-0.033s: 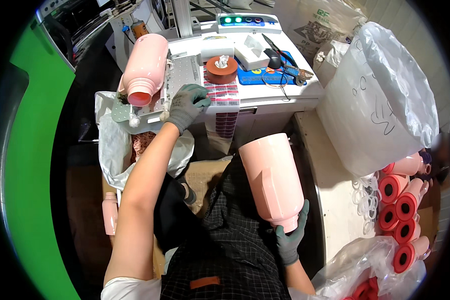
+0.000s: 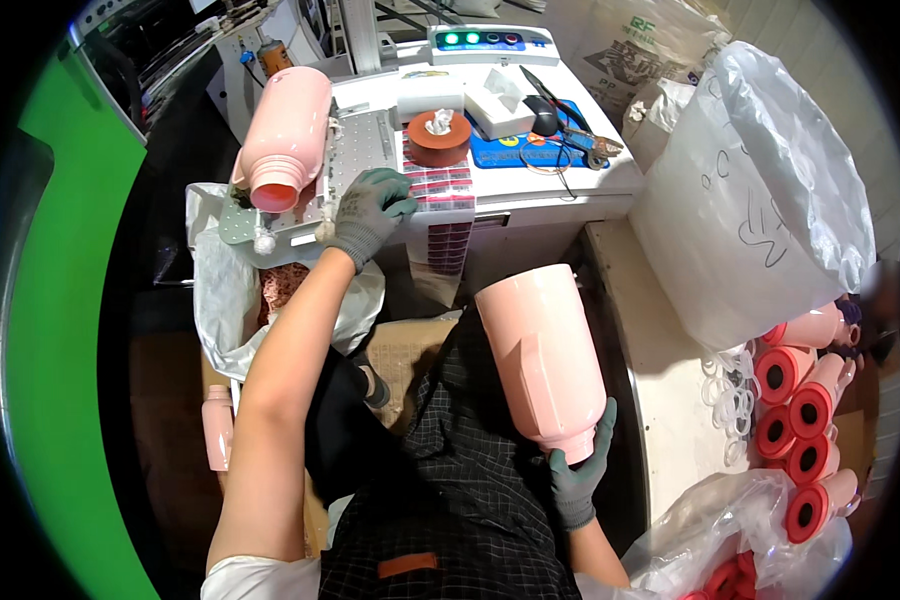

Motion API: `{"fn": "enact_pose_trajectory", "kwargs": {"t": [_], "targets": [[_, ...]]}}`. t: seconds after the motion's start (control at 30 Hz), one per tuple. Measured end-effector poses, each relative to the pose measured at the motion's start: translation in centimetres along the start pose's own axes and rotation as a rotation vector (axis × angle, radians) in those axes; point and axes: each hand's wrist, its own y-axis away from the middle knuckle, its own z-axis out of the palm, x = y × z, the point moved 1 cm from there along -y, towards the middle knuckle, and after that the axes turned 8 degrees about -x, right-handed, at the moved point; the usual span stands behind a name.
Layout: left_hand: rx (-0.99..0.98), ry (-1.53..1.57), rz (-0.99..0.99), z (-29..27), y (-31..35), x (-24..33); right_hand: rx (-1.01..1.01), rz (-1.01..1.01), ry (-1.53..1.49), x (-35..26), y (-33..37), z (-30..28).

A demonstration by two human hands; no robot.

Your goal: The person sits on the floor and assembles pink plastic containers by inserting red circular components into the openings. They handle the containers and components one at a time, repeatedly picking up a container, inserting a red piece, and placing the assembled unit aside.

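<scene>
A large pink bottle body (image 2: 542,360) with a side handle lies tilted across my lap, its neck pointing down toward me. My right hand (image 2: 580,475), in a grey-green glove, is closed around that neck. At the front edge of the white bench, my gloved left hand (image 2: 372,212) has its fingers curled in a pinch at the left edge of a label strip (image 2: 440,190). The fingertips partly hide what lies between them. Beyond that hand, a second pink bottle (image 2: 286,140) rests on a perforated metal plate (image 2: 366,140), its open mouth toward me.
An orange-brown tape roll (image 2: 439,138) sits on the labels. Behind are a tissue box (image 2: 500,105), pliers (image 2: 595,150) and a button panel (image 2: 492,42). A big white bag (image 2: 760,200) stands right, above red-rimmed pink parts (image 2: 808,410) and white rings (image 2: 732,400). A lined bin (image 2: 220,300) is below left.
The whole view has shifted very slightly. Both hands and the bottle keep the same places relative to the bench and my lap.
</scene>
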Motion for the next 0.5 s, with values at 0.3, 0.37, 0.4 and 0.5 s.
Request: {"fn": "enact_pose_trajectory", "kwargs": {"t": [0.3, 0.37, 0.4, 0.5], "targets": [[-0.227, 1.316, -0.441, 4.2, 10.5, 11.0, 0.022, -0.031, 0.214, 1.3, 0.9, -0.1], [-0.349, 1.446, -0.506, 3.5, 10.8, 14.7, 0.011, -0.036, 0.230, 1.1, 0.7, 0.0], [-0.367, 1.436, -0.516, 3.7, 10.8, 15.1, 0.020, -0.048, 0.216, 1.0, 0.6, 0.3], [-0.419, 1.417, -0.531, 4.0, 10.7, 15.2, 0.027, -0.070, 0.190, 1.1, 0.6, 0.5]]}}
